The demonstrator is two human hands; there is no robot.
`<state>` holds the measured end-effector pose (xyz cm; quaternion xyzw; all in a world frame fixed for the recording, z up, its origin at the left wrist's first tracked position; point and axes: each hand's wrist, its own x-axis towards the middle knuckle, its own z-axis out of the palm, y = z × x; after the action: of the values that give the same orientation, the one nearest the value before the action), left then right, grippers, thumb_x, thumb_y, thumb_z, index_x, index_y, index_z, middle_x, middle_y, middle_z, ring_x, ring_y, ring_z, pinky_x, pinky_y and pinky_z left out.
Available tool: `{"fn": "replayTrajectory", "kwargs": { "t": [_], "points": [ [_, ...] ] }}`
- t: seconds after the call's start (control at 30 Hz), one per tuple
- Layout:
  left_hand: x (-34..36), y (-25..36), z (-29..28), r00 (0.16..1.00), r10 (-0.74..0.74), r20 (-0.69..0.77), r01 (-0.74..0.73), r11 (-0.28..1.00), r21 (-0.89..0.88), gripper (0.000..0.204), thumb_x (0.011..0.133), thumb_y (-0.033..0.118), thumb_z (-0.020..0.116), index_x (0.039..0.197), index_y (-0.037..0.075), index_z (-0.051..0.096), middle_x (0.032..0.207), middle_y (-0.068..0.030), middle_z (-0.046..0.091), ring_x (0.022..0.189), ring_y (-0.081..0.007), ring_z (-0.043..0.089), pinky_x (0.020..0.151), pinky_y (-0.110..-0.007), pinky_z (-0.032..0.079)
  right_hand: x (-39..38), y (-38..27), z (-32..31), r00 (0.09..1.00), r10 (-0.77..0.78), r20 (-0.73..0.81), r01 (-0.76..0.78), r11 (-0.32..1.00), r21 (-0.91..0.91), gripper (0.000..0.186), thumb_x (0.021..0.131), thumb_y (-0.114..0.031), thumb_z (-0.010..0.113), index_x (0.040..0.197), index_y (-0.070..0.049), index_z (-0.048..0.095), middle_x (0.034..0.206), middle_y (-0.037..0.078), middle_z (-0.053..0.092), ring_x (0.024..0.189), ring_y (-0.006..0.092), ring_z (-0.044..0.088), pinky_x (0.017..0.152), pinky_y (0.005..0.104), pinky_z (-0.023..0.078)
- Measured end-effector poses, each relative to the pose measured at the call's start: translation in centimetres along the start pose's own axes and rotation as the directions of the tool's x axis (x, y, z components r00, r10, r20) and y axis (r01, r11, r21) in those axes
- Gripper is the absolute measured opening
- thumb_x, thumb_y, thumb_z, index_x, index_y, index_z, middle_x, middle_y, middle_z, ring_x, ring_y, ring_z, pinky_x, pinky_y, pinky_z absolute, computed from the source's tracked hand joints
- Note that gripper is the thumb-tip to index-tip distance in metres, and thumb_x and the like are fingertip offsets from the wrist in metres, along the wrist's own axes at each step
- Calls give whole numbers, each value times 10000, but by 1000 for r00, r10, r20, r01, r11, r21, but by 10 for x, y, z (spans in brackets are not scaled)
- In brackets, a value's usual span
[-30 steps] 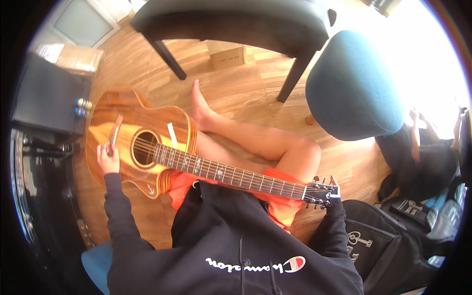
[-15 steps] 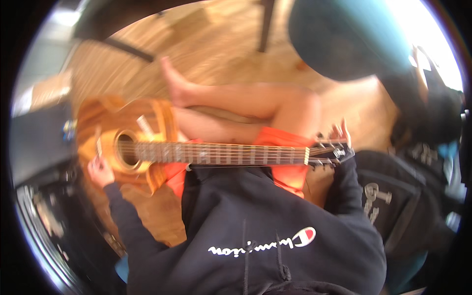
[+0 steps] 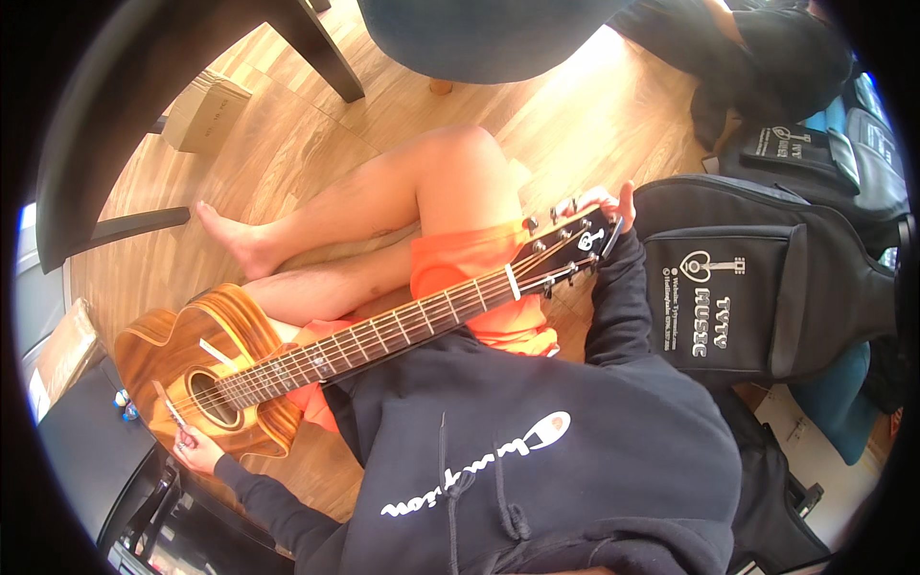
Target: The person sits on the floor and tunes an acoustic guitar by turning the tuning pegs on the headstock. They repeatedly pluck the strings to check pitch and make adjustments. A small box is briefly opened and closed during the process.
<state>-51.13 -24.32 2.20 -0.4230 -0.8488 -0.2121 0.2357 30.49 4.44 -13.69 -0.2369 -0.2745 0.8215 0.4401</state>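
Note:
An acoustic guitar [image 3: 168, 350] of striped brown wood lies across my lap, its neck [image 3: 402, 326] slanting up to the right. My left hand [image 3: 195, 448], in a dark sleeve, rests with curled fingers on the strings at the soundhole's lower edge. My right hand [image 3: 606, 199] is closed around the tip of the headstock [image 3: 565, 254], by the tuning pegs. Bare crossed legs and orange shorts [image 3: 460, 264] show under the neck. A dark hoodie [image 3: 537, 450] fills the lower middle.
A black padded guitar bag [image 3: 747, 297] lies on the wood floor just right of the headstock. Dark chair legs [image 3: 321, 48], a teal seat [image 3: 479, 34] and a cardboard box [image 3: 203, 113] are ahead. Another person in black [image 3: 776, 57] sits at top right. Black furniture [image 3: 86, 450] stands at my left.
The view has swung, and the guitar's neck now slants upward to the right instead of lying level. Both hands stay at the soundhole and headstock.

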Motion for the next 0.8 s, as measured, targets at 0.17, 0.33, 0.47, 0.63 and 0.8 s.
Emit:
{"fn": "replayTrajectory", "kwargs": {
  "t": [0.17, 0.33, 0.47, 0.63, 0.8],
  "points": [
    [6, 1, 8, 992, -87, 93, 81, 994, 67, 227, 930, 197, 644, 1017, -6, 696, 881, -60, 596, 700, -133, 581, 649, -277, 525, 1, 7, -12, 994, -44, 102, 34, 995, 98, 1015, 821, -836, 358, 1077, 108, 631, 980, 254, 645, 1014, 382, 620, 879, 501, 506],
    [10, -4, 22, 991, -75, 111, 57, 986, 158, 244, 937, 202, 635, 1036, -10, 704, 902, -70, 611, 744, -151, 650, 647, -281, 559, -27, 16, -2, 983, -37, 181, 6, 986, 169, 995, 828, -808, 414, 1106, 129, 605, 1044, 298, 659, 1066, 408, 631, 883, 518, 525],
    [15, -12, 44, 998, 1, 65, -11, 987, 163, 244, 929, 212, 644, 1035, 5, 714, 874, -71, 625, 705, -153, 655, 617, -278, 570, -81, 31, 26, 998, 59, 10, -59, 957, 285, 995, 756, -841, 491, 1123, 77, 606, 1031, 294, 661, 1021, 421, 643, 895, 522, 503],
    [32, -33, 54, 991, 88, 103, -106, 977, 184, 228, 915, 213, 657, 1015, 16, 711, 855, -73, 624, 684, -150, 634, 609, -285, 545, -112, 10, 36, 919, 392, 46, -383, 914, -134, 764, 911, -680, 459, 1065, 53, 613, 1017, 286, 664, 995, 371, 656, 887, 484, 513],
    [47, -31, 71, 969, 206, 138, -225, 964, 140, 225, 919, 213, 630, 1012, 18, 692, 873, -97, 632, 705, -173, 600, 628, -316, 502, -155, 11, 56, 897, 435, -76, -440, 865, -240, 737, 924, -632, 459, 1006, 72, 663, 1037, 210, 663, 885, 247, 649, 837, 369, 507]
  ]
}}
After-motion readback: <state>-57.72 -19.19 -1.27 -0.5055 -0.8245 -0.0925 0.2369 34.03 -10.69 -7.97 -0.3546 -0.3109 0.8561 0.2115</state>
